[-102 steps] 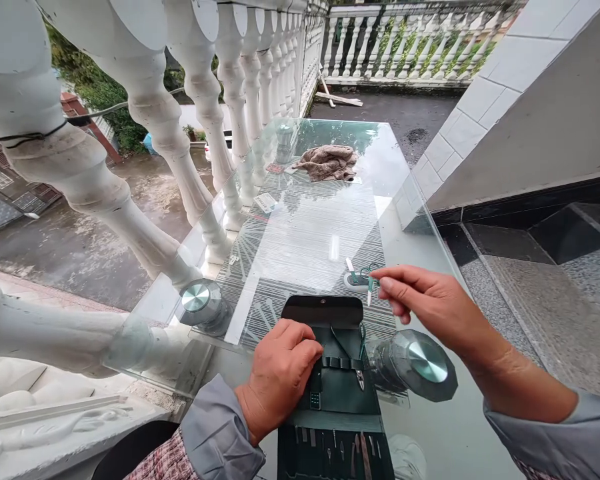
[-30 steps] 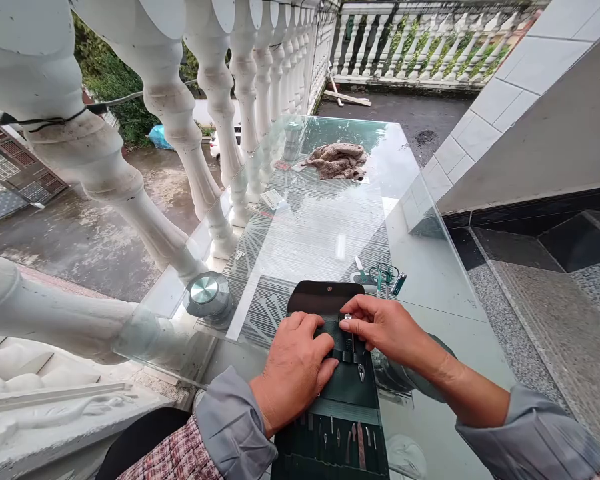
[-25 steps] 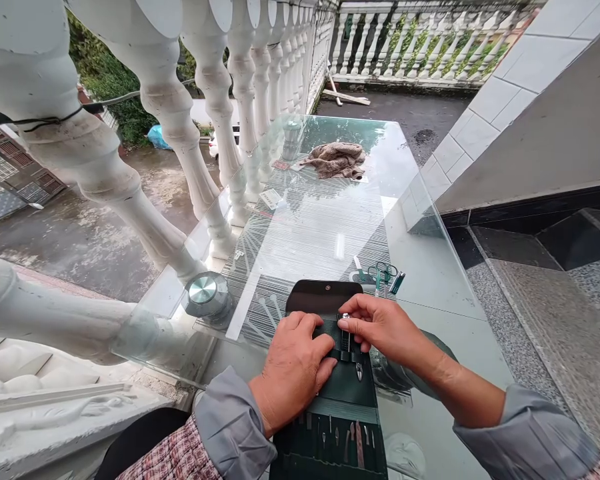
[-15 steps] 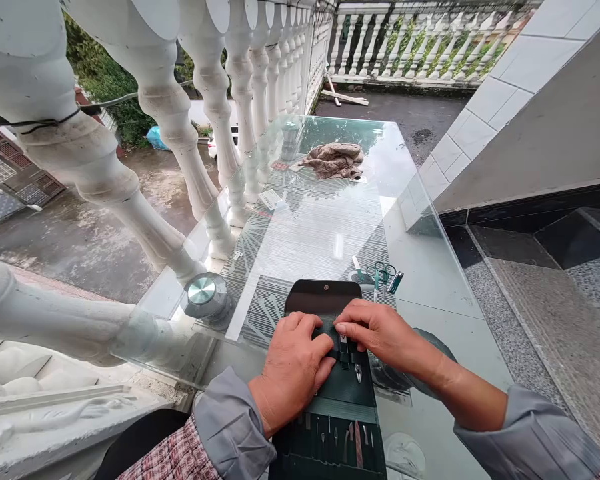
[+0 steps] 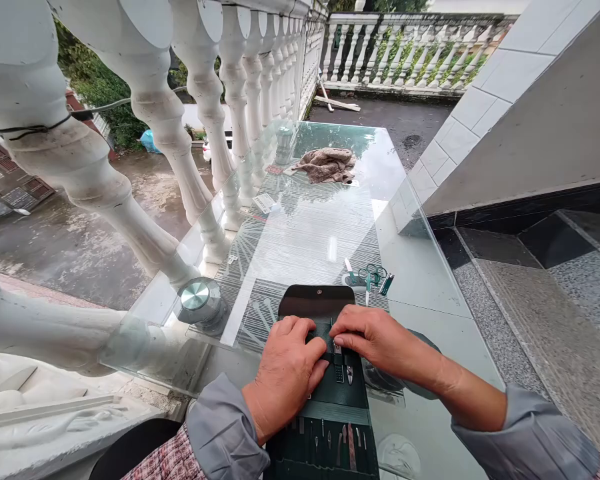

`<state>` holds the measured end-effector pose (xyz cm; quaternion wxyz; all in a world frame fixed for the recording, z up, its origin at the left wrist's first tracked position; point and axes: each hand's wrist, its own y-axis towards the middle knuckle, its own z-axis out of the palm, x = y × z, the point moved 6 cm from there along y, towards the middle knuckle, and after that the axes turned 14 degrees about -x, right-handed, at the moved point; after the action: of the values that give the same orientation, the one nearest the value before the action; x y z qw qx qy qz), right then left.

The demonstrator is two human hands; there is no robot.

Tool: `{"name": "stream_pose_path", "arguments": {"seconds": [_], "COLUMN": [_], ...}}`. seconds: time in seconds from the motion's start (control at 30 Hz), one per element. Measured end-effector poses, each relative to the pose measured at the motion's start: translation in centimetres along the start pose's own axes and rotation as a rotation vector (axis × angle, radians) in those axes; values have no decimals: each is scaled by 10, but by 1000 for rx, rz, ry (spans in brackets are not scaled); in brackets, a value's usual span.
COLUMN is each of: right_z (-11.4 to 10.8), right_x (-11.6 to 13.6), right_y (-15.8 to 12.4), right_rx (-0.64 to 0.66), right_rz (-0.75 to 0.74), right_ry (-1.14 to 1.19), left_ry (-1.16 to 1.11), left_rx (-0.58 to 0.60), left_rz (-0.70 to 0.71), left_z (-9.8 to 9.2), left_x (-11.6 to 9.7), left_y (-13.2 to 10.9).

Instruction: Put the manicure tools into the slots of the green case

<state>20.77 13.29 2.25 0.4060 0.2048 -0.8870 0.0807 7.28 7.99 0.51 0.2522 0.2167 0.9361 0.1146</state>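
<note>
A dark green manicure case (image 5: 325,411) lies unfolded on the glass table, its brown flap at the far end. My left hand (image 5: 287,377) is closed over the case's left side, fingers curled on it near the straps. Between the thumb and fingers of my right hand (image 5: 375,337) is the upper end of a nail clipper (image 5: 339,363), which sits at a strap in the case. Beside it, a small silver pointed tool (image 5: 349,375) is held in the case. Several slim tools fill the near pocket row. Scissors (image 5: 370,277) and a small green-and-silver clipper (image 5: 387,284) lie beyond my right hand.
The glass table (image 5: 425,280) stretches ahead, with a crumpled brown cloth (image 5: 325,165) at its far end. A faceted glass support with a metal disc (image 5: 196,297) is at left. White balusters (image 5: 155,107) line the left; stone steps (image 5: 525,293) rise at right.
The view has shifted slightly. The nail clipper appears lower in the strap, its patterned end now showing below it. Both hands keep nearly the same places on the case.
</note>
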Motion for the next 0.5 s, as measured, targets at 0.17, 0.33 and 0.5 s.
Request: {"name": "stream_pose_path", "arguments": {"seconds": [0.17,0.33,0.5], "right_z": [-69,-91,-83], "right_x": [-58,-120,-121], "right_y": [4,11,18], "right_rx": [-522,-557,-418], "right_rz": [336,505,512], "right_ry": [-38,-340,-507], "left_ry": [13,1,-23], "left_rx": [35,44,57], "left_rz": [16,1,-10], "left_z": [1,2,3], "left_x": [-1,0,0], "left_y": [0,0,0]}}
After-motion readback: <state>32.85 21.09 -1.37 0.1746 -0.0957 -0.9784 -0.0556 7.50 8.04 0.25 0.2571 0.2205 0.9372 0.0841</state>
